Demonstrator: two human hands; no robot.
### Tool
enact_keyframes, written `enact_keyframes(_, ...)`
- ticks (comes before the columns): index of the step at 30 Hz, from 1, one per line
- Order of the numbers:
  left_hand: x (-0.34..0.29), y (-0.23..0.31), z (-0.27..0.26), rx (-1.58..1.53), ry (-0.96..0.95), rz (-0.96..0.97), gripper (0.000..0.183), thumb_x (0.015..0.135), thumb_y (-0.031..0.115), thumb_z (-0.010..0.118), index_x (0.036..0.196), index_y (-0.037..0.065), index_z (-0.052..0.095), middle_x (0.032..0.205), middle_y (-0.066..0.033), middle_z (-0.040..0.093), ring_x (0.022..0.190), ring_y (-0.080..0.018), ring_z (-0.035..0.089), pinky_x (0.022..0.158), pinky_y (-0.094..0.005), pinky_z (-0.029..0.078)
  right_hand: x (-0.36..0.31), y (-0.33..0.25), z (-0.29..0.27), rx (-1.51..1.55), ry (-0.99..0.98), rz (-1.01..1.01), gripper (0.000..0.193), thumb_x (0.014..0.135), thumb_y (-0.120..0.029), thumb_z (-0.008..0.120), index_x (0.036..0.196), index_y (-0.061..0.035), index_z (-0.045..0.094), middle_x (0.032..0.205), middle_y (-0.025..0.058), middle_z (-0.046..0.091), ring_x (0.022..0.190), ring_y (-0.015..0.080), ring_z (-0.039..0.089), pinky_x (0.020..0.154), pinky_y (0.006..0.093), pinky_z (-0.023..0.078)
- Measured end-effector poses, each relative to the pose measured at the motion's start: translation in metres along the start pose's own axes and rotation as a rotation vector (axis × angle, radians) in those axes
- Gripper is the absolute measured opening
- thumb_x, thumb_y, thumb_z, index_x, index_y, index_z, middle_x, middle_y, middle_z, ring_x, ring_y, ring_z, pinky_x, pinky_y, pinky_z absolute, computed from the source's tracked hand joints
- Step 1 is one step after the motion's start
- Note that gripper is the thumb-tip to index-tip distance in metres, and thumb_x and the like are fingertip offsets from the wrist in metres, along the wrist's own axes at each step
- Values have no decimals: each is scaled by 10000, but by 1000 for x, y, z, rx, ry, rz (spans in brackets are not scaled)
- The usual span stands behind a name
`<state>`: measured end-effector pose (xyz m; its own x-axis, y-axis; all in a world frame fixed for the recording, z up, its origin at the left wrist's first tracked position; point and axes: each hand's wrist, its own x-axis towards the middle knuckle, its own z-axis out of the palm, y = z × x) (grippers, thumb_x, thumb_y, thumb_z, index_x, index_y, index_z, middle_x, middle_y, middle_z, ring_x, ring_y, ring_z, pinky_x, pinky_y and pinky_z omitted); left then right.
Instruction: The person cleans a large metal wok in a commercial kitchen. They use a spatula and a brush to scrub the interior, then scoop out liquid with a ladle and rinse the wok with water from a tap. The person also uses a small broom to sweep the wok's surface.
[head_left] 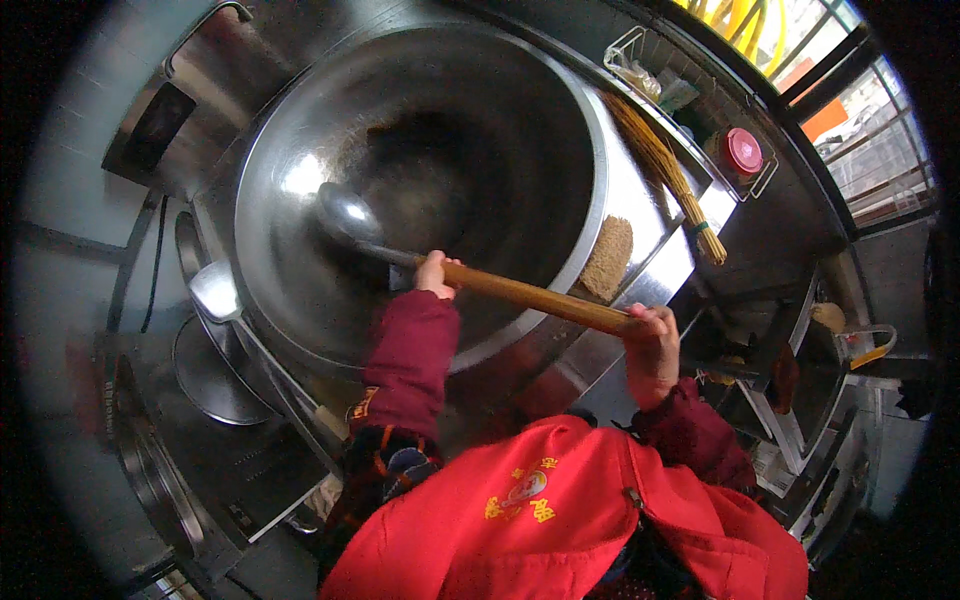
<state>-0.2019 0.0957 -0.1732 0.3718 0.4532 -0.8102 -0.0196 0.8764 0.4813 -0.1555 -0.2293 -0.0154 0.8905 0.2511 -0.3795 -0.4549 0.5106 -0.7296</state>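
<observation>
Both my hands hold one long ladle with a wooden handle (535, 296). My left hand (435, 275) is closed round the handle near its metal shank. Farther right, my right hand (652, 345) grips the handle's end. The metal ladle bowl (347, 213) is over the left part of a very large steel wok (480, 110); whether it touches the wok's surface I cannot tell. Dark patches mark the wok's inside, and a bright glare lies on its left wall.
A brown scrubbing pad (608, 258) and a bundled straw brush (665, 170) lie on the steel ledge right of the wok. Behind them hangs a wire rack (690, 75) near a red-lidded jar (744, 150). At left rest a long-handled spatula (217, 291) and a round metal pan (215, 375).
</observation>
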Motion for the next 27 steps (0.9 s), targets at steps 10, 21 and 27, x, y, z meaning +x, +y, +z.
enact_keyframes(10,9,-73,85,-258,-578,-79,155,806,203,547,746,95,452,684,-37,501,635,-176,527,600,-314,465,-20,-53,8,-475,-176,-476,124,714,7,528,754,-57,430,824,81,554,849,180,517,937,395,348)
enact_keyframes(21,-18,-90,114,-635,-873,-230,164,809,170,546,724,105,421,679,8,433,656,-127,465,667,-267,431,-55,-92,3,-724,-512,-725,164,699,-11,587,769,-46,444,839,116,599,823,230,553,809,383,423)
enact_keyframes(27,-78,-92,128,-506,-917,-176,159,825,168,550,735,96,440,700,2,450,674,-134,477,706,-281,437,-85,-133,-22,-708,-454,-837,202,682,-63,618,765,-63,433,813,117,608,808,233,560,823,392,427)
